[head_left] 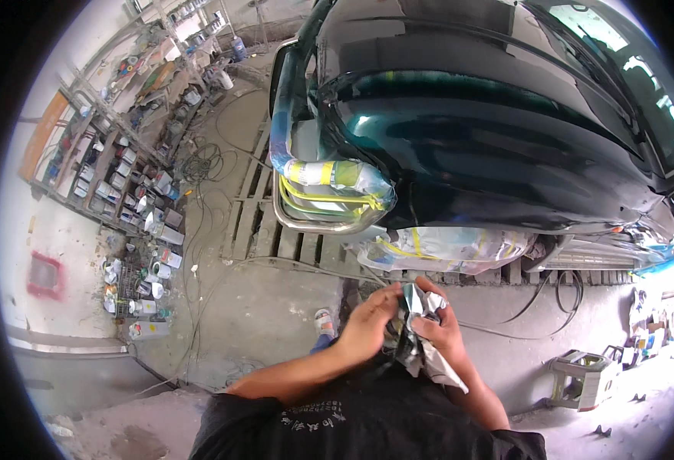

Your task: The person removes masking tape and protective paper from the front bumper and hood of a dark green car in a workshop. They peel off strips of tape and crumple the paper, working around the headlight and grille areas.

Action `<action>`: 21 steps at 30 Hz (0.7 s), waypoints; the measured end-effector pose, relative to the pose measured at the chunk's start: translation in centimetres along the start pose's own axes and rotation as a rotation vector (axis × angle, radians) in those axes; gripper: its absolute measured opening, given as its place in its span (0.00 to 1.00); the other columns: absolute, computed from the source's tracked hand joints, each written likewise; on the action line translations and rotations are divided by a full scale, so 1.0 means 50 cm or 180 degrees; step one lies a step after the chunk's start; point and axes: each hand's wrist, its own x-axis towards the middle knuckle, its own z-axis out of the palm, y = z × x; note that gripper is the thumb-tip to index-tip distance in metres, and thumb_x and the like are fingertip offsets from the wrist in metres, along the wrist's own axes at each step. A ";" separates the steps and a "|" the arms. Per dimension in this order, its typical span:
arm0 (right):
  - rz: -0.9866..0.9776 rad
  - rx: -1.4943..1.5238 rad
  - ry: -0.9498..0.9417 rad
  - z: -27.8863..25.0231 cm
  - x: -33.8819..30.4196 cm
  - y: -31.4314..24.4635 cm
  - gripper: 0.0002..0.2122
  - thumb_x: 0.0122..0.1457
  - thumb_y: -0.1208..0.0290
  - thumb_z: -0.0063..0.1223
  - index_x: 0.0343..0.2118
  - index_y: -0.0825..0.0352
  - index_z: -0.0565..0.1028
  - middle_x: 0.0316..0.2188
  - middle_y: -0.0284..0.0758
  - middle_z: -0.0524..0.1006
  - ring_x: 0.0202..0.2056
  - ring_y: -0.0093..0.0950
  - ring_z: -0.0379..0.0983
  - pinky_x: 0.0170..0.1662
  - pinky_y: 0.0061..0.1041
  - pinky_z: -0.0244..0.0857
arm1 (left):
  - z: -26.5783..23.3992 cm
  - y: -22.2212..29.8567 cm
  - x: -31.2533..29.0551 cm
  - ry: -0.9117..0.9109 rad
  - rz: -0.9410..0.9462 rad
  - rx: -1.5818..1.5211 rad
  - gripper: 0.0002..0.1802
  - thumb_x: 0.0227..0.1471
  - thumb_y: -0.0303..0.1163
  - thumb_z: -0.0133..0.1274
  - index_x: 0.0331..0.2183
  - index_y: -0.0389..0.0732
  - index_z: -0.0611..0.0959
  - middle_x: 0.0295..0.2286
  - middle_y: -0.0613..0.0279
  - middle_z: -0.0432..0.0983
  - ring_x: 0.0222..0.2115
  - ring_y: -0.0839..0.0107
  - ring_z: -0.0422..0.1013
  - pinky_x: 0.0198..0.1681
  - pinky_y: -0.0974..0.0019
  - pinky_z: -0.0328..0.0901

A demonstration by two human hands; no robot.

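In front of my chest, a crumpled silvery sheet (pixel 420 305), foil-like and pale on its other side, is gripped between both hands. My left hand (pixel 370 322) closes on its left side with the fingers bent. My right hand (pixel 440 331) pinches the right side, thumb on top, and a pale loose end hangs down past the palm. Beyond them stands a vehicle with a glossy dark green hood (pixel 475 153). Plastic film and yellow tape wrap its bumper end (pixel 337 178) and wheel (pixel 459 245). Neither hand touches the vehicle.
Wooden slats (pixel 287 247) lie under the vehicle's front. Cables (pixel 206 161) trail over the concrete floor, and a hose (pixel 559 326) loops at the right. Shelves with many cans (pixel 122 165) line the left wall. A plastic stool (pixel 582 379) stands at the lower right.
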 end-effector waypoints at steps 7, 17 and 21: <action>-0.0135 0.0001 0.0305 -0.045 -0.039 0.001 0.38 0.43 0.68 0.64 0.58 0.70 0.58 0.45 0.33 0.71 0.45 0.23 0.67 0.48 0.21 0.61 | -0.154 0.062 0.221 0.1233 0.2693 0.3375 0.16 0.45 0.32 0.57 0.38 0.37 0.78 0.36 0.52 0.73 0.39 0.53 0.68 0.45 0.53 0.61; -0.0459 -0.0073 0.0892 -0.072 -0.073 0.019 0.40 0.41 0.62 0.66 0.57 0.72 0.60 0.42 0.35 0.73 0.42 0.25 0.70 0.47 0.23 0.63 | -0.202 0.072 0.347 0.0697 0.2837 0.4046 0.06 0.45 0.32 0.54 0.27 0.45 0.83 0.28 0.65 0.76 0.34 0.62 0.70 0.37 0.57 0.56; -0.0413 0.0087 0.0964 -0.078 -0.073 0.025 0.40 0.41 0.63 0.66 0.57 0.72 0.60 0.42 0.36 0.73 0.42 0.25 0.71 0.47 0.24 0.63 | -0.194 0.057 0.349 0.0921 0.2952 0.3824 0.04 0.44 0.29 0.54 0.26 0.42 0.82 0.28 0.64 0.75 0.33 0.61 0.69 0.35 0.58 0.55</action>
